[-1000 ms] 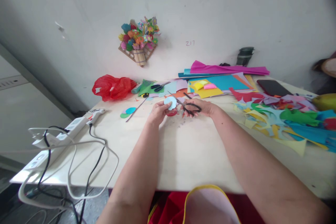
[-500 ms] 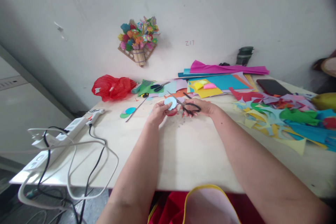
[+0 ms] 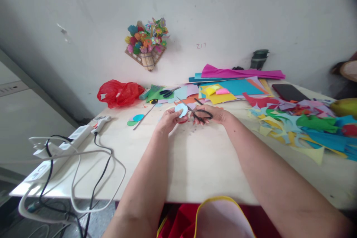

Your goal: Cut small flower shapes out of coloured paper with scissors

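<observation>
Head view: left grip (image 3: 168, 119) pinches paper (image 3: 180, 109), likely light, bendable, best edge-held; right grip (image 3: 205, 114) holds scissors (image 3: 197, 113).

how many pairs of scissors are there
2: the black-handled scissors in the right hand, and the dark-handled scissors lying partly on the green paper at the back. A dark item behind the magenta paper is mostly hidden, so I can't rule out a third.

Table (image 3: 206, 171), pale-topped, bearing a red bag (image 3: 119, 93), coloured paper (image 3: 245, 87), paper scraps (image 3: 287, 124), a phone (image 3: 289, 92) and a power strip (image 3: 60, 152).
</observation>
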